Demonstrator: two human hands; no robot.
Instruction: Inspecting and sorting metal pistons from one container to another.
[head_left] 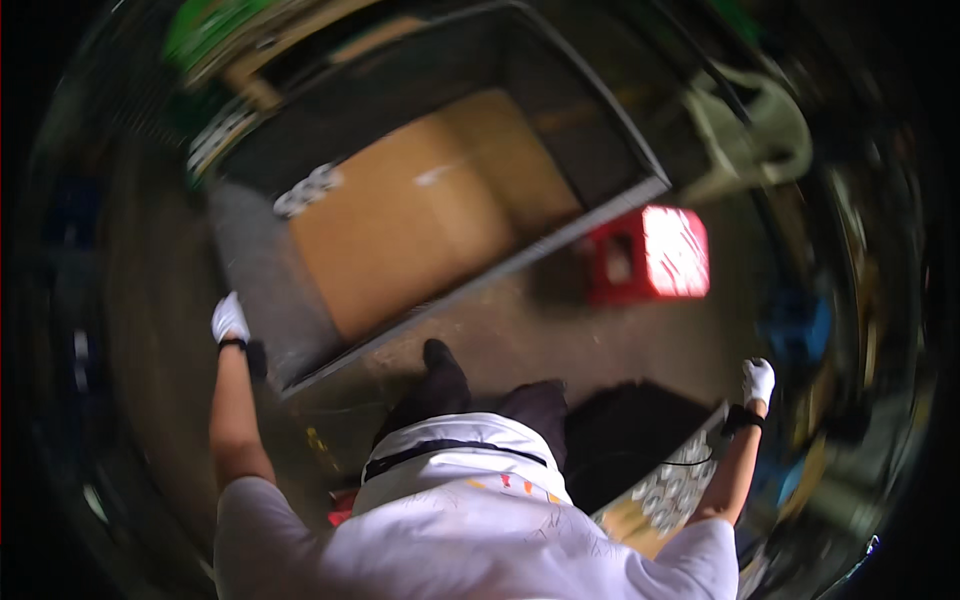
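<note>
A large dark grey bin (pixel 275 330) stands in front of me, with brown cardboard (pixel 390 240) on its floor. Inside it, along the left side, lies a short row of round, ring-like pale metal parts (pixel 308 190). My left hand (pixel 230 318), in a white glove, is curled at the rim of the bin's left wall; blur softens its fingers. Off to the right, my gloved right hand (pixel 759 382) is closed like a fist, with nothing visible in it. Near that forearm is a second bin (pixel 715 418) holding many round metal parts (pixel 675 490) on cardboard.
A red plastic crate (pixel 610 265) with a pale, shiny top stands right of the large bin. Behind it is a pale green plastic chair (pixel 755 130). Blue containers (pixel 800 325) sit at the right. Green equipment (pixel 215 35) is at the far left.
</note>
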